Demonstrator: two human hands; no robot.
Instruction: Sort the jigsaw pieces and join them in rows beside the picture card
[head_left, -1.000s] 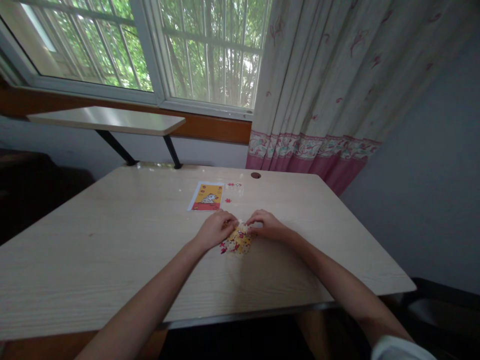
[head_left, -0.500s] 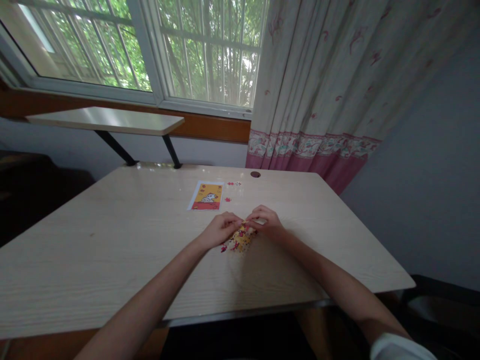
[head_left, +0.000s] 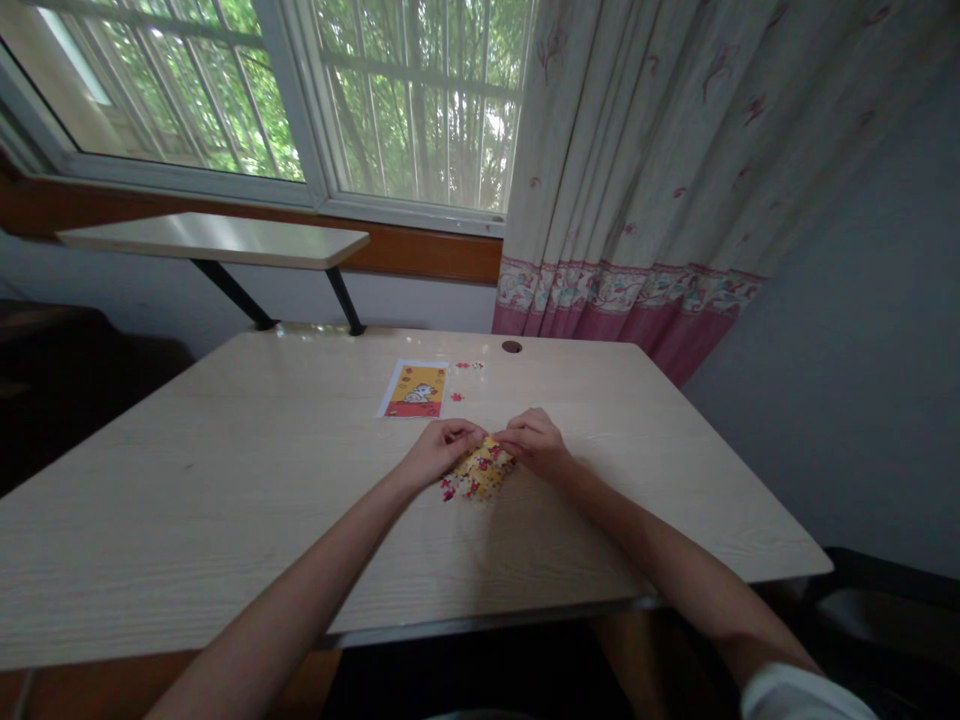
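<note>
A small heap of jigsaw puzzle pieces (head_left: 482,475), mostly yellow with red and white, lies on the table between my hands. My left hand (head_left: 447,445) is at the heap's upper left, its thumb and fingers pinched together. From the right, my right hand (head_left: 534,441) reaches over the heap's upper edge with its fingers curled and closed. The fingertips of both hands nearly meet, and a yellow puzzle piece (head_left: 489,441) shows between them. Its outline is partly hidden by the fingers.
Beyond the heap lies a picture card (head_left: 415,390) of a white cartoon animal on yellow and red. Right of it are a single red piece (head_left: 457,397) and a short row of pieces (head_left: 470,365). A raised shelf (head_left: 217,238) stands at the table's back left; a round cable hole (head_left: 511,347) is at the back.
My right hand's fingers have curled in more closely, and both hands have shifted slightly at the heap's upper edge. More of the yellow pieces shows between them. The card and separate pieces stay put.
</note>
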